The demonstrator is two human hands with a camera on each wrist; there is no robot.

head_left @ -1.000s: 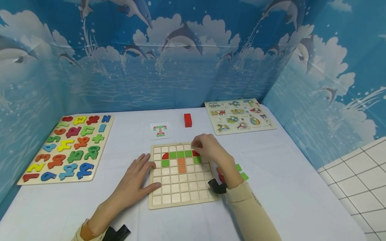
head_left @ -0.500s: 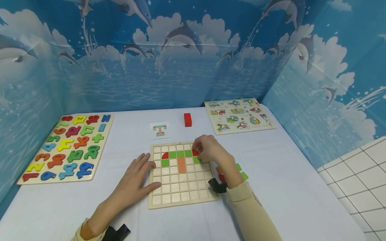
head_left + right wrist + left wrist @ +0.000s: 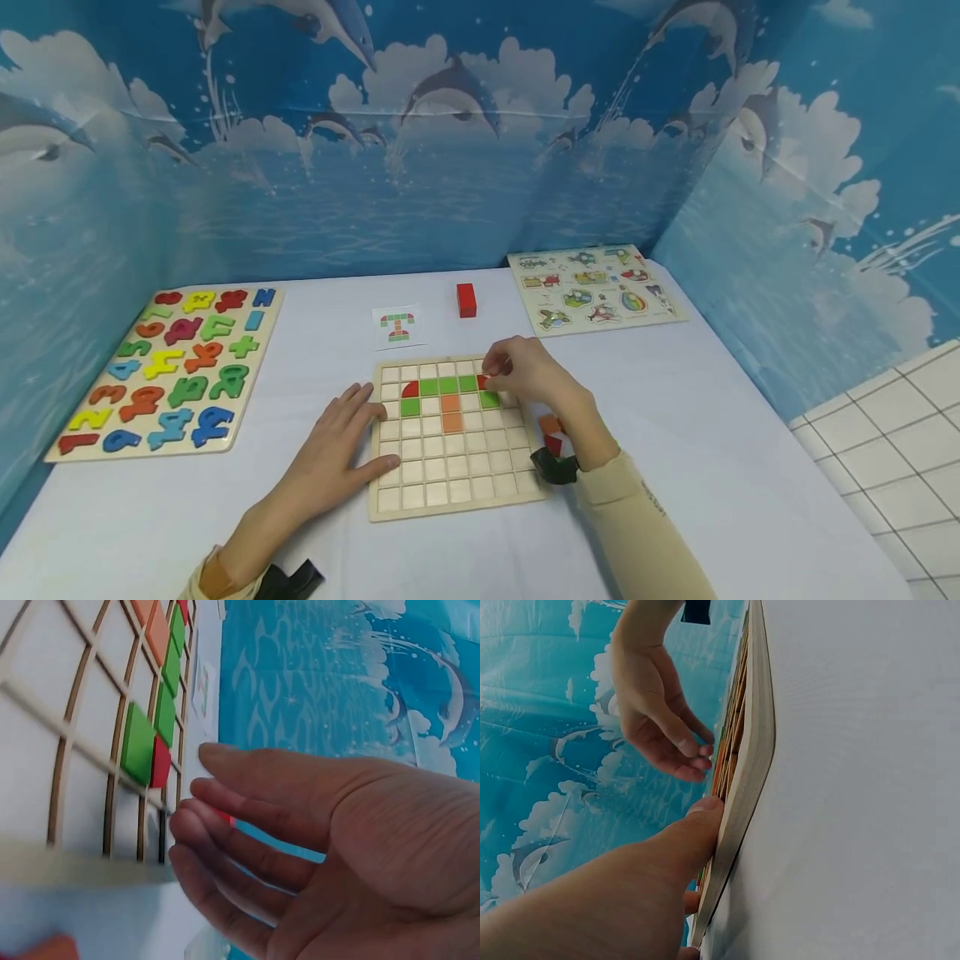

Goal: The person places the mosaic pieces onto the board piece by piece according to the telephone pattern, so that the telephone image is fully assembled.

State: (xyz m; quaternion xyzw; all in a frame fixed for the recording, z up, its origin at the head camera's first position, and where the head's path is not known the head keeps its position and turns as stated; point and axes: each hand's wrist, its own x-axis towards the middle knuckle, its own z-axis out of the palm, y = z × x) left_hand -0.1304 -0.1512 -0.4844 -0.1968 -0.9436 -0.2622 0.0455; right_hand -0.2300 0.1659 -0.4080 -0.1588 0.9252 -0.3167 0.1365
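Observation:
A wooden grid board lies on the table with colored tiles in its upper part. My left hand rests spread at its left edge, the thumb on the rim. My right hand hovers at the upper right corner, its bent fingers holding nothing in the right wrist view. Just beside its fingertips sit a red rounded tile and a green tile. A green row runs left to another red rounded tile, above a green one. Two orange tiles stand below the row.
Loose orange and red tiles lie right of the board, partly behind the right wrist. Behind the board are a pattern card and a red block. A number puzzle lies left, a picture puzzle back right.
My right hand has shifted slightly right, off the red corner tile, which stays on the board. The forearm now covers the loose green tiles. My left hand has not moved.

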